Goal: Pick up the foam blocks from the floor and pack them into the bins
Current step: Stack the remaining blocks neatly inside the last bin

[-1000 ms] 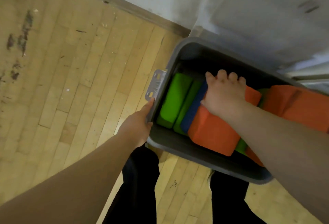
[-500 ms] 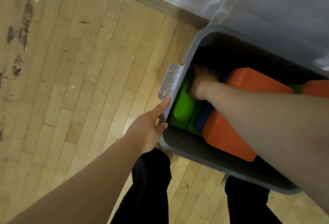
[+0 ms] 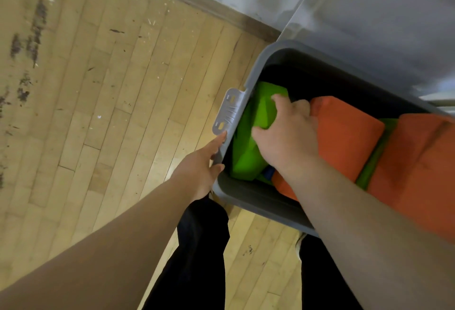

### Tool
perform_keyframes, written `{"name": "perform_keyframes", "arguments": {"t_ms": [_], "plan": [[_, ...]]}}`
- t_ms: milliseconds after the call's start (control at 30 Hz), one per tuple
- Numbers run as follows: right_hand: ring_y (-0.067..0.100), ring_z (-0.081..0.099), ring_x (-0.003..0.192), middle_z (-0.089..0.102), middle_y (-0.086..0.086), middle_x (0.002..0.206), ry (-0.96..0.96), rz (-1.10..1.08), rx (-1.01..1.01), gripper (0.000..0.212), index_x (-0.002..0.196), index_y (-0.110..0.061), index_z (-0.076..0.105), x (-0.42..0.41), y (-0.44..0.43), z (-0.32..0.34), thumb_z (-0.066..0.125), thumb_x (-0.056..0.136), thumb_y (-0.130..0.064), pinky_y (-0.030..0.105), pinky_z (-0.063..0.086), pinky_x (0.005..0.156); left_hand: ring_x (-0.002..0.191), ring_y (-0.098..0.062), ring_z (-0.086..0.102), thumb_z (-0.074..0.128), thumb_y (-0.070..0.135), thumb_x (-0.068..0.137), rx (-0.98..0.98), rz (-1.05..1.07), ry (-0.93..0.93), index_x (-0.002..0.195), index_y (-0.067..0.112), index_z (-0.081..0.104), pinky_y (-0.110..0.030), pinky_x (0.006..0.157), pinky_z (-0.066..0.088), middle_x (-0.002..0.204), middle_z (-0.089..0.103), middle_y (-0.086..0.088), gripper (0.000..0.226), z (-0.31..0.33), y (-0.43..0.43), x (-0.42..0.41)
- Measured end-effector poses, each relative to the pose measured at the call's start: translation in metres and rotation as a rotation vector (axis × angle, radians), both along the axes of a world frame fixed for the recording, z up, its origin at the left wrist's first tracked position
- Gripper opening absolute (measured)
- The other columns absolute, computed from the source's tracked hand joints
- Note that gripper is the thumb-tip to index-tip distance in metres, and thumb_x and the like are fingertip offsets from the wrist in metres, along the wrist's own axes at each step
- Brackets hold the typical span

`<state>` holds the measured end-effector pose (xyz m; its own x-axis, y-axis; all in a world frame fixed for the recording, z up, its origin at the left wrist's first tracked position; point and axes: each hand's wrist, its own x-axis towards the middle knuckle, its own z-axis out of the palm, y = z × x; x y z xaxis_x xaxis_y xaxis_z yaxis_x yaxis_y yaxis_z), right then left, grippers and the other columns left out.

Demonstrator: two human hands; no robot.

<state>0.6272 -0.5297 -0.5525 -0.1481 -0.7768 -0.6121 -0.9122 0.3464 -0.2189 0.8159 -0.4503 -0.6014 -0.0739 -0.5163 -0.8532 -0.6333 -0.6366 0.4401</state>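
Note:
A grey bin (image 3: 256,199) stands on the wood floor by the wall, packed with foam blocks. My right hand (image 3: 288,135) is inside it and grips a green foam block (image 3: 261,110) near the bin's left wall. An orange block (image 3: 344,132) lies just right of that hand, and more orange foam (image 3: 418,162) fills the right end. A sliver of a blue block (image 3: 269,172) shows low down under my wrist. My left hand (image 3: 199,167) holds the bin's left rim just below its grey latch handle (image 3: 227,115), thumb hooked at the wall.
Bare wood floor (image 3: 98,112) spreads to the left, with dark scuffs at the far left. A grey wall and baseboard (image 3: 221,16) run behind the bin. A pale translucent surface (image 3: 381,14) overhangs the bin's back. My dark trouser legs (image 3: 197,260) stand at the bin's near side.
My right hand went from the orange block down to the bin's left side, then came up gripping the green block. The left hand stayed on the rim.

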Motion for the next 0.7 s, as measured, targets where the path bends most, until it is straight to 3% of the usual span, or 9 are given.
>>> {"name": "perform_keyframes", "arguments": {"t_ms": [100, 200, 267, 367, 433, 500, 567, 633, 700], "plan": [[0.018, 0.045, 0.117, 0.046, -0.006, 0.133, -0.149, -0.053, -0.172, 0.077, 0.149, -0.036, 0.037, -0.024, 0.022, 0.046, 0.074, 0.083, -0.043, 0.031, 0.034, 0.097, 0.094, -0.007, 0.058, 0.064, 0.038, 0.099, -0.003, 0.063, -0.058, 0.155, 0.060, 0.013, -0.020, 0.066, 0.042, 0.138, 0.045, 0.010, 0.079, 0.014, -0.005, -0.002], [0.002, 0.049, 0.112, 0.052, -0.017, 0.123, -0.345, -0.183, -0.202, 0.077, 0.144, -0.041, 0.045, -0.062, 0.029, 0.069, 0.082, 0.077, -0.035, 0.023, 0.040, 0.091, 0.128, -0.011, 0.047, 0.068, 0.052, 0.092, -0.096, 0.138, -0.037, 0.154, 0.061, 0.012, -0.031, 0.093, 0.041, 0.146, 0.034, 0.010, 0.084, 0.035, -0.015, -0.009], [-0.005, 0.056, 0.104, 0.058, -0.018, 0.118, -0.496, -0.336, -0.175, 0.074, 0.139, -0.043, 0.051, -0.090, 0.027, 0.078, 0.084, 0.075, -0.025, 0.010, 0.043, 0.082, 0.137, -0.006, 0.037, 0.072, 0.055, 0.087, -0.136, 0.177, 0.056, 0.151, 0.065, 0.014, -0.030, 0.099, 0.037, 0.154, 0.032, 0.017, 0.086, 0.058, -0.029, -0.022], [0.005, 0.066, 0.098, 0.069, -0.012, 0.109, -0.845, -0.578, -0.137, 0.070, 0.129, -0.039, 0.059, -0.124, 0.017, 0.086, 0.079, 0.067, -0.013, 0.021, 0.052, 0.081, 0.138, -0.003, 0.043, 0.080, 0.064, 0.072, -0.121, 0.183, 0.195, 0.148, 0.069, 0.019, -0.033, 0.107, 0.043, 0.154, 0.039, 0.020, 0.098, 0.088, -0.056, -0.042], [0.014, 0.066, 0.095, 0.069, -0.005, 0.104, -1.026, -0.694, -0.148, 0.068, 0.124, -0.032, 0.062, -0.136, 0.008, 0.088, 0.071, 0.063, -0.005, 0.030, 0.053, 0.083, 0.121, -0.003, 0.062, 0.084, 0.050, 0.073, -0.038, 0.228, 0.373, 0.154, 0.058, 0.024, -0.032, 0.097, 0.056, 0.145, 0.052, 0.012, 0.101, 0.102, -0.073, -0.050], [0.014, 0.065, 0.097, 0.067, -0.001, 0.106, -1.096, -0.751, -0.148, 0.067, 0.126, -0.028, 0.061, -0.139, 0.002, 0.086, 0.068, 0.064, -0.004, 0.032, 0.054, 0.086, 0.116, -0.015, 0.068, 0.077, 0.035, 0.082, 0.028, 0.184, 0.490, 0.157, 0.045, 0.030, -0.037, 0.095, 0.058, 0.138, 0.063, 0.005, 0.089, 0.115, -0.085, -0.056], [0.010, 0.065, 0.101, 0.065, -0.001, 0.117, -0.991, -0.712, -0.157, 0.065, 0.131, -0.031, 0.058, -0.139, -0.001, 0.078, 0.075, 0.070, -0.016, 0.032, 0.053, 0.094, 0.116, -0.022, 0.068, 0.076, 0.041, 0.089, -0.001, 0.132, 0.449, 0.154, 0.047, 0.034, -0.047, 0.101, 0.054, 0.133, 0.067, 0.008, 0.078, 0.124, -0.090, -0.062], [0.010, 0.062, 0.114, 0.060, -0.001, 0.134, -0.658, -0.571, -0.189, 0.065, 0.141, -0.032, 0.053, -0.138, -0.001, 0.066, 0.078, 0.081, -0.035, 0.032, 0.047, 0.105, 0.110, -0.016, 0.068, 0.072, 0.052, 0.088, -0.117, 0.114, 0.275, 0.151, 0.060, 0.027, -0.042, 0.101, 0.050, 0.127, 0.066, 0.019, 0.078, 0.132, -0.091, -0.065], [0.019, 0.047, 0.138, 0.048, 0.005, 0.150, -0.336, -0.392, -0.204, 0.067, 0.150, -0.027, 0.045, -0.137, 0.004, 0.052, 0.070, 0.090, -0.044, 0.034, 0.034, 0.117, 0.102, -0.016, 0.063, 0.067, 0.057, 0.091, -0.254, 0.060, -0.016, 0.150, 0.067, 0.011, -0.036, 0.089, 0.047, 0.126, 0.058, 0.015, 0.082, 0.135, -0.089, -0.066]]}}
